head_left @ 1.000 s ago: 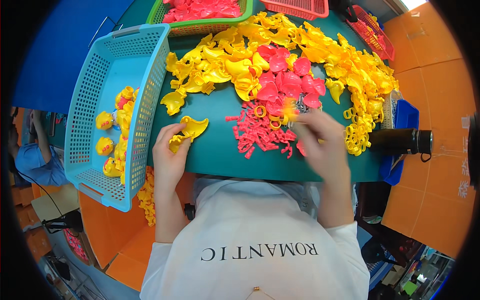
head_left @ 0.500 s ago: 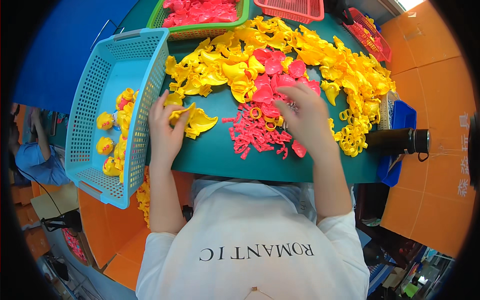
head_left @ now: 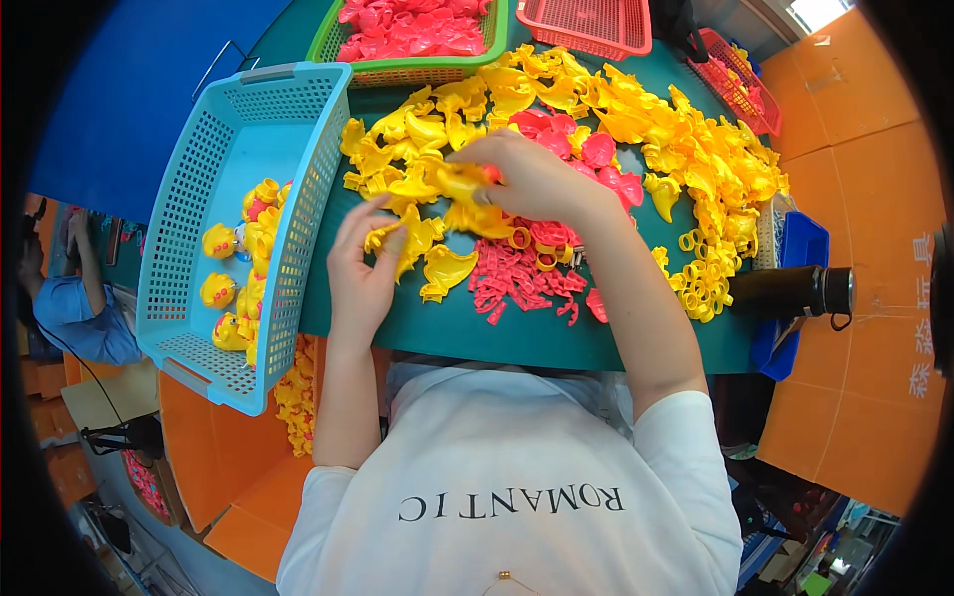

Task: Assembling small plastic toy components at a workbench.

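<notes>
My left hand (head_left: 360,283) is closed on a thin yellow plastic toy shell (head_left: 402,248), close to the blue basket's right side. Further in, my right hand (head_left: 532,179) reaches across over the heap and pinches another yellow shell piece (head_left: 459,182), which is blurred by motion and has a spot of red on it. Between my hands and the table edge lies a loose yellow shell (head_left: 448,270). Small pink plastic strips (head_left: 519,286) are piled beneath my right wrist. Pink shell halves (head_left: 601,151) lie just beyond my right forearm.
A light-blue basket (head_left: 325,214) on the left holds several yellow toy ducks (head_left: 220,290). Yellow shells (head_left: 711,159) curve along the far right, with yellow rings (head_left: 702,290) nearby. A green basket (head_left: 417,72), pink basket (head_left: 586,35) and black bottle (head_left: 795,291) stand around the edge.
My right hand has moved left and away from me, from the pink pieces to the yellow shells, and now holds one. My left hand has shifted slightly right with its shell.
</notes>
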Tool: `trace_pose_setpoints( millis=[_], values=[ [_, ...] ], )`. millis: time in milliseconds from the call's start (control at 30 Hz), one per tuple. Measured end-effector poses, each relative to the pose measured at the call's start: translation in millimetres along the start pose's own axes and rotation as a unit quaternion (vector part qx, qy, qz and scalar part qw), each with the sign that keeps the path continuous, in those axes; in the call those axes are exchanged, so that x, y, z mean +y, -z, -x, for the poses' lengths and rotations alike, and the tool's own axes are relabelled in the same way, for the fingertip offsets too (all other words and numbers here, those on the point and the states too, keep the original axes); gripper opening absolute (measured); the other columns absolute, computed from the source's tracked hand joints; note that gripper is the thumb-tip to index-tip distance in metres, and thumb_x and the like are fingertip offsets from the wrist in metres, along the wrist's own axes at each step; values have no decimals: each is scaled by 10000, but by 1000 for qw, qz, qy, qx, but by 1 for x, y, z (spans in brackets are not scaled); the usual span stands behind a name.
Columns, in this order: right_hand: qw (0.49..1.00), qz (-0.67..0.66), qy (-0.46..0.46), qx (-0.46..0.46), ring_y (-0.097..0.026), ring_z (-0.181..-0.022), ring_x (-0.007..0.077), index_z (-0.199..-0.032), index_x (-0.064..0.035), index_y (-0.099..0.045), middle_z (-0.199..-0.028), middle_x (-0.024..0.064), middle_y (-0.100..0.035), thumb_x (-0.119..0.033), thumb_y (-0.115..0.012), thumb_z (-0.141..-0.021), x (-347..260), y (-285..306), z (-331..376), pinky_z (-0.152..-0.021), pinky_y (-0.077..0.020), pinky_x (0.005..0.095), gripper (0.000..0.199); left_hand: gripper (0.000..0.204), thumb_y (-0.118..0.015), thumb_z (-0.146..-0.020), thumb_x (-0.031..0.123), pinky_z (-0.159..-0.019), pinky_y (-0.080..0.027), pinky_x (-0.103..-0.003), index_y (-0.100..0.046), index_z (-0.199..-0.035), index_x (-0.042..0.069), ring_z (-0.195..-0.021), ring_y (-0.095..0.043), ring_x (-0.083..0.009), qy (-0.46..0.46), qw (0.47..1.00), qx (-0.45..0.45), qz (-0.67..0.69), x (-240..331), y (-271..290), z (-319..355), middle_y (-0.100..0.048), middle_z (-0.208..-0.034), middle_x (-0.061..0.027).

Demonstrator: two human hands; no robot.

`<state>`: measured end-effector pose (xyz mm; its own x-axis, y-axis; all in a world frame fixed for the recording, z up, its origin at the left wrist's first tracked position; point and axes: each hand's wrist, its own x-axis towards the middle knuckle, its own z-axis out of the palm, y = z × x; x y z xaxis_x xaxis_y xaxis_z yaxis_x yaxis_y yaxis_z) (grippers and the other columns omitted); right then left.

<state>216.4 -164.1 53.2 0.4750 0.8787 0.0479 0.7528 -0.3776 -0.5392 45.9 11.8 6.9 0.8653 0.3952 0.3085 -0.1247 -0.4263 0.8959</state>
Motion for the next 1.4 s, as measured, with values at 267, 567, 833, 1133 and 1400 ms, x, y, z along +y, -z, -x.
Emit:
trace_pose_setpoints(
  millis=[267, 567, 833, 1133, 1400],
  values=[
    [994, -66, -37, 83, -579, -1118, 251, -1142, -44, -640, -1155, 97, -643, -107, -681, -805, 10, 22, 30, -1036, -395, 387, 345, 123, -682, -814, 126, -1040, -346, -447, -625, -884, 42, -1262, -427, -369, -116, 971, -115, -174, -2, -8, -22, -578, -1251, -102],
    [980, -109, -32, 164, -643, -944, 235, -1029, -45, -671, -975, 87, -686, -30, -672, -777, -25, 26, 114, -1050, -369, 441, 252, 117, -573, -908, 35, -873, -493, -333, -553, -1022, 24, -1037, -603, -248, -40, 991, 71, 109, 14, 5, 28, -587, -1175, -188],
    [966, -156, -74, 194, -621, -822, 236, -930, -12, -689, -865, 85, -680, 16, -700, -721, -38, -15, 191, -720, -478, 322, 211, 379, -530, -919, 60, -687, -558, -353, -388, -1267, 110, -851, -618, -215, 438, 729, -237, 470, 65, -42, 79, -583, -1142, -199],
    [933, 50, -176, 309, -515, -820, 217, -862, -94, -696, -812, 34, -583, -42, -753, -649, -32, -47, 222, -750, -362, 340, 226, 297, -554, -919, 123, -655, -569, -352, -424, -1182, 72, -755, -631, -193, 477, 705, -287, 439, 51, -55, 88, -581, -981, -121],
    [918, 123, -215, 311, -503, -856, 208, -805, -107, -679, -827, 24, -544, -151, -788, -663, -42, -77, 196, -782, -305, 349, 185, 319, -555, -927, 101, -608, -522, -278, -423, -1214, 58, -727, -579, -115, 443, 735, -294, 420, 62, -75, 98, -556, -936, -75]
  ],
)
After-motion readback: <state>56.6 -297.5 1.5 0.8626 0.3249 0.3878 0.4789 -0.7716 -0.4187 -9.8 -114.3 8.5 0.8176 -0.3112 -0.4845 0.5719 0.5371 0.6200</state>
